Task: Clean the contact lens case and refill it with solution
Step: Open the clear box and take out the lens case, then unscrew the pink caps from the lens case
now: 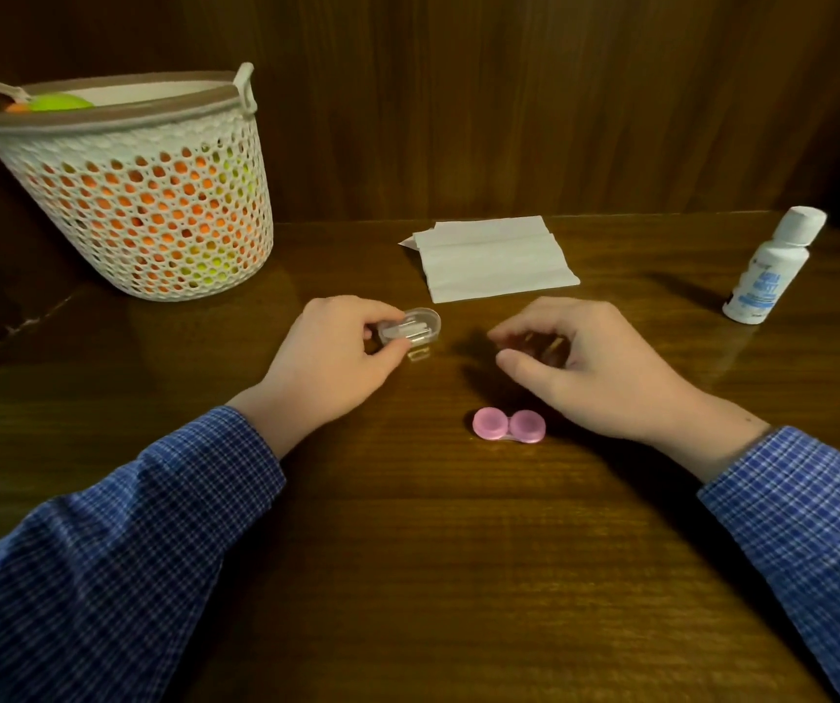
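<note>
A pink contact lens case (509,425) with two round caps lies on the wooden table (407,550), just below my right hand. My left hand (326,362) pinches a small clear plastic box (410,327) between thumb and fingers at the table's middle. My right hand (590,362) hovers to the right of it with fingers loosely curled; I see nothing clearly held in it. A white solution bottle (772,266) with a blue label and white cap stands at the far right. A folded white tissue (494,258) lies behind my hands.
A white perforated basket (144,195) with orange and green contents stands at the back left. A dark wood panel wall rises behind the table. The table's left edge drops off near the basket.
</note>
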`<state>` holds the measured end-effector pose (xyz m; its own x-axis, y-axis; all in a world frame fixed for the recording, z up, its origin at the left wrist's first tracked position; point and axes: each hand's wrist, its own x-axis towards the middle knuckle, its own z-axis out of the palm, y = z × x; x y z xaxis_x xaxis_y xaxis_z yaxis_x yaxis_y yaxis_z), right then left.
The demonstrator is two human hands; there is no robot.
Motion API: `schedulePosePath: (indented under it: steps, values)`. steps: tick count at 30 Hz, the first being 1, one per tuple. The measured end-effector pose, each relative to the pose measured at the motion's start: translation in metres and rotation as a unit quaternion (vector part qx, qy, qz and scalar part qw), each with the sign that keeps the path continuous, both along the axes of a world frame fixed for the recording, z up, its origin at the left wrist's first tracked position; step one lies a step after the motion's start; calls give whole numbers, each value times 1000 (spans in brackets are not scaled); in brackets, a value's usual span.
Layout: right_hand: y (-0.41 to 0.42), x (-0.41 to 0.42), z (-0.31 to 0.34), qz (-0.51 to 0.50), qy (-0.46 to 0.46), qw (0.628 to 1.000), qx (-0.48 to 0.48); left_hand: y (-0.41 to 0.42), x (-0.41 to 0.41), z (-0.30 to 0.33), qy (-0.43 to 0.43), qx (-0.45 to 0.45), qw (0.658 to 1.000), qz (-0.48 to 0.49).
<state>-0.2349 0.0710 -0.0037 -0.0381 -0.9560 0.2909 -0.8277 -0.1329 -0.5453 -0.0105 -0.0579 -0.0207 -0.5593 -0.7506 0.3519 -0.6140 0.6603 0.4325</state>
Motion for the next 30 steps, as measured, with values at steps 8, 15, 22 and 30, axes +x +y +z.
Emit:
schedulePosePath:
  steps: [8,15,22,30]
  values:
    - [17,-10,15,57,-3,993,106,15,-1,13,43,-54,997,26]
    - [27,-6,11,95,18,988,119,76,-14,10,16,46,969,-244]
    - [26,6,7,76,-6,991,110,69,-12,11,19,66,967,-246]
    - [30,8,7,66,-26,991,117,67,-9,18,15,87,964,-250]
